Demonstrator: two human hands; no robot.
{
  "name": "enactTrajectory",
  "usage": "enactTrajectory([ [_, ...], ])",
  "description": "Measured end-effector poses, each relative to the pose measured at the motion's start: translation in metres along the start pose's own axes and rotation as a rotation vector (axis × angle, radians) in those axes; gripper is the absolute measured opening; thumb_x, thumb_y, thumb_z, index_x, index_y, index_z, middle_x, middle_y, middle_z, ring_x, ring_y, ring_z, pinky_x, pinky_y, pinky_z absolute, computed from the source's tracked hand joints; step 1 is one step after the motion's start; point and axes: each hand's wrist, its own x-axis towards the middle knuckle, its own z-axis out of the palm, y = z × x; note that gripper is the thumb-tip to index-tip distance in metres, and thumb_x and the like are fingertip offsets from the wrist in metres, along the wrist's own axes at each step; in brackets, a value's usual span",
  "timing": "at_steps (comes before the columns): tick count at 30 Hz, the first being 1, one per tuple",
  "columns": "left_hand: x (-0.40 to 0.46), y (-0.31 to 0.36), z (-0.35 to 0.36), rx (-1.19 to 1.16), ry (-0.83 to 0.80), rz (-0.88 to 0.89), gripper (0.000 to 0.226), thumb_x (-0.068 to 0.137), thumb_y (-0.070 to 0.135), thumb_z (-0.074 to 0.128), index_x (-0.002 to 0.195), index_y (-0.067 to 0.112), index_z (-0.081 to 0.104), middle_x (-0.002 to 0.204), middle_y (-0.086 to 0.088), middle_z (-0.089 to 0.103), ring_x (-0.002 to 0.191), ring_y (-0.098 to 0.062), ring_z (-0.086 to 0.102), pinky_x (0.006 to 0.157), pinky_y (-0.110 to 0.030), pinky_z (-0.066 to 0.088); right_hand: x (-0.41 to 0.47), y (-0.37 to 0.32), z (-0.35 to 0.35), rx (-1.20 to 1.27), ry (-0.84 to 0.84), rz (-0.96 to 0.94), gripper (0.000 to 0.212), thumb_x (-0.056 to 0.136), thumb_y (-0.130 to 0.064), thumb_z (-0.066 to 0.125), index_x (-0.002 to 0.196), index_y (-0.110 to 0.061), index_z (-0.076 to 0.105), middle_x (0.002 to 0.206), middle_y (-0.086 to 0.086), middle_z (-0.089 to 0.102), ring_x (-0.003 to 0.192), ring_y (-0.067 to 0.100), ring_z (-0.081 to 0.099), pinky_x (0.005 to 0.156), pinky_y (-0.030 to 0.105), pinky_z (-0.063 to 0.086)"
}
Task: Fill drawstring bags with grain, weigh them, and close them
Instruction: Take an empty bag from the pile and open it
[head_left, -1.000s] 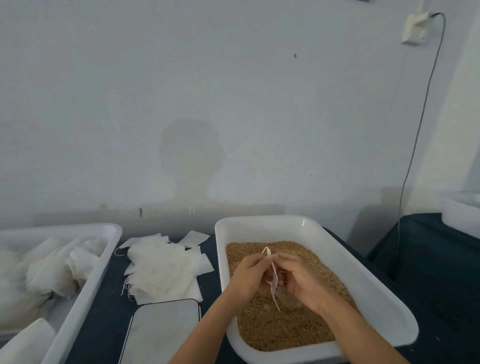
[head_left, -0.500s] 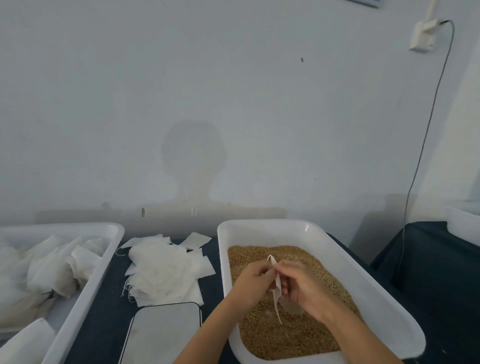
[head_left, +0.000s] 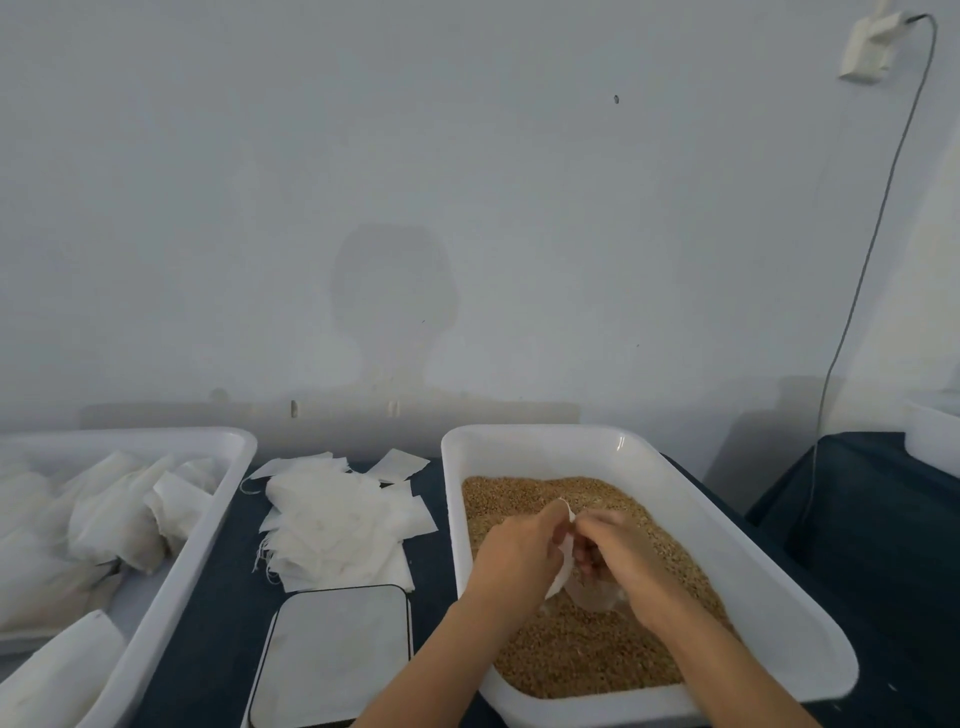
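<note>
Drawstring bag (head_left: 565, 558) held by both hands over the grain (head_left: 587, 644) in the white tub (head_left: 748, 587).

The bag is small, thin and white, its cloth partly see-through, with its lower part resting on the brown grain and its mouth pointing up between the two hands. The left hand (head_left: 511, 553) pinches the bag's near edge, its fingers (head_left: 551, 519) curled onto the cloth. The right hand (head_left: 621, 553) grasps the opposite side, fingers (head_left: 589, 558) curled down at the bag's mouth; what they hold besides cloth cannot be told. Left of the tub on the dark worktop (head_left: 208, 639) lie a heap of flat empty bags (head_left: 337, 525), a scale (head_left: 332, 654) just in front of it, and a second tub (head_left: 171, 577) with filled bags (head_left: 104, 525).
</note>
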Motion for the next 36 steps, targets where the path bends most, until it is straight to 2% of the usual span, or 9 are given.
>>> enactTrajectory([
  [7,-0.001,0.002,0.004,-0.028,0.028,-0.062,0.023,0.097,0.041,0.039,0.087,0.02,0.04,0.081,0.007,0.046,0.073,-0.011,0.041,0.065,-0.023,0.033,0.0,0.0,-0.002,0.127,-0.037,0.037,0.031,0.088,-0.003,0.048,0.059,-0.01,0.054,0.056,0.006,0.05,0.047,0.014,0.044,0.045,0.025,0.034],
  [15,-0.001,-0.005,0.009,0.085,0.033,-0.035,0.035,0.091,0.047,0.051,0.107,0.016,0.058,0.106,0.003,0.042,0.101,-0.012,0.04,0.084,-0.022,0.04,0.002,0.001,-0.001,0.098,-0.026,0.054,0.025,0.089,-0.006,0.051,0.065,-0.01,0.056,0.058,0.003,0.05,0.053,0.015,0.045,0.052,0.027,0.036],
  [20,-0.001,-0.003,0.006,0.105,0.067,0.024,0.019,0.093,0.025,0.054,0.104,0.01,0.06,0.12,0.003,0.037,0.106,-0.013,0.037,0.09,-0.02,0.038,0.0,0.0,-0.001,0.116,0.028,0.067,0.024,0.09,-0.006,0.047,0.067,-0.007,0.054,0.06,0.005,0.053,0.056,0.017,0.046,0.054,0.029,0.036],
  [24,-0.001,0.0,0.002,0.071,0.162,-0.003,0.01,0.093,0.007,0.047,0.093,0.006,0.057,0.131,0.003,0.035,0.103,-0.013,0.037,0.088,-0.02,0.036,0.007,0.01,-0.017,-0.5,0.182,0.041,0.013,0.096,-0.014,0.045,0.084,-0.011,0.05,0.066,-0.002,0.046,0.054,0.009,0.039,0.051,0.019,0.031],
  [26,-0.002,-0.002,0.002,0.089,0.083,0.005,0.01,0.092,0.008,0.051,0.102,0.008,0.054,0.128,0.005,0.035,0.101,-0.012,0.036,0.087,-0.02,0.034,0.005,0.012,-0.031,-0.823,0.048,0.083,0.019,0.093,-0.031,0.055,0.095,-0.014,0.047,0.072,-0.007,0.046,0.056,0.004,0.04,0.051,0.015,0.03],
  [28,-0.002,-0.003,0.003,0.11,0.002,-0.018,0.019,0.09,0.01,0.057,0.107,0.011,0.051,0.118,0.005,0.038,0.097,-0.012,0.037,0.086,-0.022,0.035,-0.001,0.016,-0.041,-1.026,-0.118,0.176,0.04,0.086,-0.046,0.061,0.109,-0.015,0.05,0.096,-0.003,0.059,0.074,0.005,0.049,0.065,0.017,0.037],
  [30,0.0,-0.002,0.002,0.065,0.032,-0.086,0.007,0.093,0.009,0.047,0.1,0.012,0.049,0.103,0.005,0.043,0.09,-0.01,0.039,0.079,-0.02,0.035,-0.005,0.02,-0.043,-1.179,-0.18,0.22,0.044,0.084,-0.045,0.063,0.119,-0.019,0.051,0.115,-0.003,0.06,0.091,0.007,0.053,0.075,0.019,0.041],
  [33,0.002,-0.003,0.003,0.037,0.084,-0.223,0.007,0.097,0.01,0.037,0.094,0.015,0.042,0.084,0.005,0.042,0.078,-0.011,0.04,0.064,-0.018,0.03,-0.005,0.023,-0.044,-1.266,-0.148,0.141,0.016,0.091,-0.042,0.054,0.092,-0.026,0.054,0.098,-0.008,0.059,0.075,0.001,0.049,0.062,0.014,0.035],
  [36,0.001,-0.004,0.005,0.056,0.098,-0.29,0.011,0.099,0.01,0.035,0.105,0.012,0.043,0.092,0.0,0.051,0.085,-0.014,0.045,0.069,-0.021,0.037,0.0,0.02,-0.048,-1.328,-0.097,0.08,0.026,0.095,-0.046,0.045,0.089,-0.022,0.053,0.086,-0.008,0.053,0.082,0.009,0.052,0.085,0.027,0.043],
])
